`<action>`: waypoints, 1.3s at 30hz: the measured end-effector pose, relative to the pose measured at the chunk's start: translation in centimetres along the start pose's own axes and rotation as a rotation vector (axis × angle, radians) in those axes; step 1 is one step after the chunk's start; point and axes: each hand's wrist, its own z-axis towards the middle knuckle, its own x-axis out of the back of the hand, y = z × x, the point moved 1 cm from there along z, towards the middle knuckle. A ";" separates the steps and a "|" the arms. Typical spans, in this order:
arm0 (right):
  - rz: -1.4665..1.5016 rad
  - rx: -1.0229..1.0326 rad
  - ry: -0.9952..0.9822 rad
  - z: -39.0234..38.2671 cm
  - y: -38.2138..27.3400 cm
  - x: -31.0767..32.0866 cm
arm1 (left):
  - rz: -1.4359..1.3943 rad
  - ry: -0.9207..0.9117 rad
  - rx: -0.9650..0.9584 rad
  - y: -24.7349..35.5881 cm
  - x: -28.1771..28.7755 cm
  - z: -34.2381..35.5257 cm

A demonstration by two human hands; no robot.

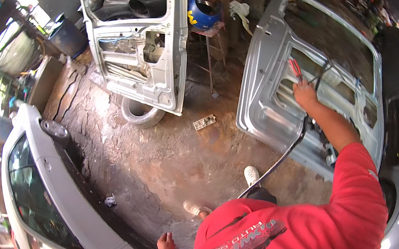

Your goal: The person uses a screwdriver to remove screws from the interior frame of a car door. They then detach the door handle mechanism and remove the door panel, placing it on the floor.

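At the right, my right hand (304,93) is closed round a tool with two red prongs, which look like plier handles (295,68); its other end is hidden. That arm reaches over a bare silver vehicle door (268,84) that leans there, with a large window opening and inner cut-outs. A black cable (285,155) runs from beside my body up under my forearm toward the door. Low in the view, my left hand (165,245) is closed near my red shirt. Something thin and pale shows under its fingers, too small to name.
Another silver door (176,51) stands on a tyre (139,113). A blue helmet-like shell (203,14) rests on a small stool (207,32). A pale car (57,180) lines the left side. On the floor lie a small flat box (204,122) and a crumpled white scrap (110,201).
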 end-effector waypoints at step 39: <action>0.690 0.329 -0.706 -10.8 -30.7 50.0 | -0.379 -0.097 -0.435 3.1 25.3 24.4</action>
